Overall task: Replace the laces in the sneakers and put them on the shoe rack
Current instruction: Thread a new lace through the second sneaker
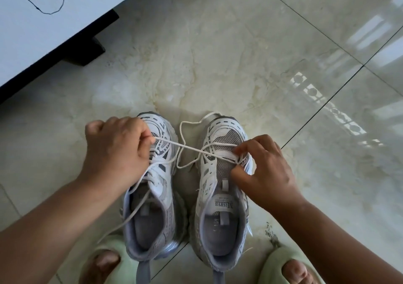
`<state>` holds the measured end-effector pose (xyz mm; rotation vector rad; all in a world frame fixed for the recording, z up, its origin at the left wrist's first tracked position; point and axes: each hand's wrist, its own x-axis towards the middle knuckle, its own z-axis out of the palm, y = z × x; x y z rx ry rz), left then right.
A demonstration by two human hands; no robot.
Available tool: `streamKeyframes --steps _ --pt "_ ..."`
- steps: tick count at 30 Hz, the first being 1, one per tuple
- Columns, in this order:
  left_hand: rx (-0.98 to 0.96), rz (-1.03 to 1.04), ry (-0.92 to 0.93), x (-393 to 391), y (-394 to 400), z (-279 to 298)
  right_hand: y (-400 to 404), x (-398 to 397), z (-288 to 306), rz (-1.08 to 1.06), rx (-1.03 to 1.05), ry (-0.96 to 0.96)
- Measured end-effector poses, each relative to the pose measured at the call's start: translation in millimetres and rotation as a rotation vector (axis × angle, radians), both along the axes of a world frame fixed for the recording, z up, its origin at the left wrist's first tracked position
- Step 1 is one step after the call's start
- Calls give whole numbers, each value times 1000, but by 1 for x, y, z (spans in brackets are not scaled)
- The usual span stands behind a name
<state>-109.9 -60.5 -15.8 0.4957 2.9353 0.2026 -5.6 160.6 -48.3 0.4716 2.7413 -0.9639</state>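
Two white and grey sneakers stand side by side on the floor, toes pointing away from me. The left sneaker (152, 196) is laced, with a loose white lace end trailing toward its heel. The right sneaker (222, 196) has a white lace (187, 148) through only its front eyelets. My left hand (115, 150) hovers over the left sneaker's toe and grips one end of that lace, pulled taut across the gap. My right hand (263, 170) pinches the lace at the right sneaker's outer eyelets. A slack loop of the lace lies between the toes.
A white cabinet (43, 21) on dark feet fills the upper left, with a thin black cord lying on it. The floor is glossy marble-look tile (261, 65). My feet in pale green slippers (283, 268) sit just behind the sneakers' heels.
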Motion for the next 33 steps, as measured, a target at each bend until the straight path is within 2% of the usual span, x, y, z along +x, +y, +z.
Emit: streamKeyframes --steps 5,9,14,15,18,20,27,33 --pt "228 -123 -181 9 13 3 -3 -4 0 40 1 51" --pt "247 -286 -258 22 39 -3 -7 -8 -4 15 -32 80" --pt "389 -193 -418 29 70 -12 -2 -8 -12 -58 -165 123" --pt "387 -212 -398 30 75 -12 0 -7 -13 -68 -201 135" --pt "221 -371 -165 35 85 -16 3 -6 -11 -108 -298 135" --pt "151 -401 -68 33 89 -19 5 -4 -10 -104 -319 138" --pt "147 -568 -41 27 94 -17 3 -3 -13 -46 -265 183" --pt "4 -386 -40 26 68 -10 6 -4 -12 -29 -182 131"
